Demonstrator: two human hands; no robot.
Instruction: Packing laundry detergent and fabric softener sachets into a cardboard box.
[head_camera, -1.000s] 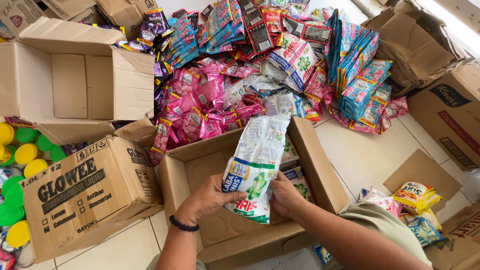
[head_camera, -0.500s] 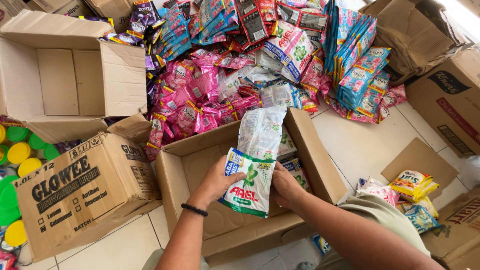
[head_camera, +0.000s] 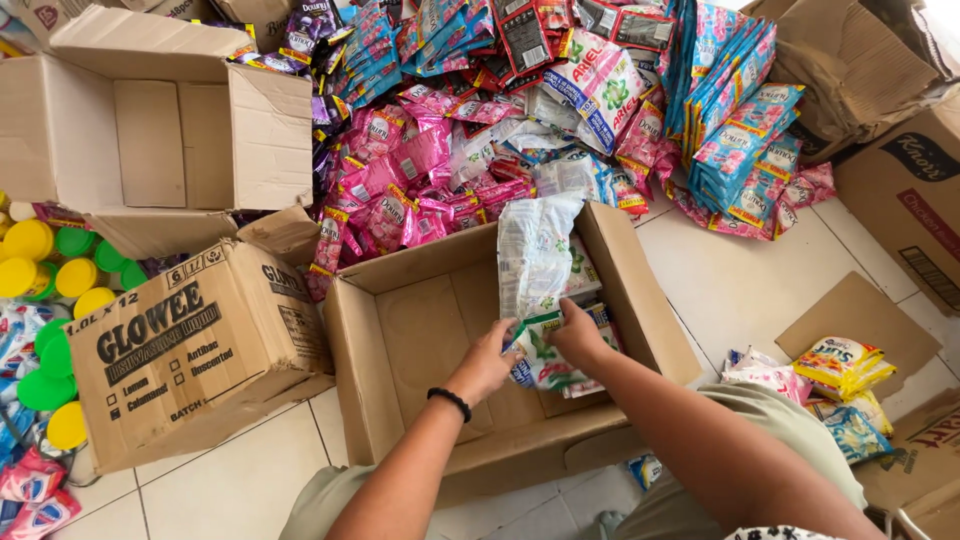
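Left hand (head_camera: 487, 362), black band at the wrist, and right hand (head_camera: 578, 335) both grip the lower end of a strip of white-and-green sachets (head_camera: 535, 265), held inside the open cardboard box (head_camera: 420, 330) at its right side, over sachets already lying there. Left: a closed printed carton (head_camera: 190, 345). Beyond: a heap of pink and blue sachets (head_camera: 520, 110) on the tiled floor (head_camera: 750, 280).
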